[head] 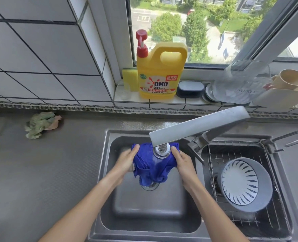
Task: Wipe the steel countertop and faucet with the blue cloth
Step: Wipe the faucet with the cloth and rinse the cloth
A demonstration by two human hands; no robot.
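Observation:
The blue cloth (153,169) is bunched up over the left sink basin (144,206), right under the spout of the grey faucet (197,127). Water runs from the spout onto it. My left hand (127,160) grips the cloth's left side and looks blurred. My right hand (183,162) grips its right side. The cloth's lower end hangs over the drain. The steel countertop (48,172) stretches to the left of the sink.
A crumpled green rag (40,124) lies on the counter at the back left. A yellow detergent jug (159,70), a sponge (129,79), a dark soap box (190,89), plates and cups stand on the window sill. A grey colander bowl (244,186) rests in the right basin's wire rack.

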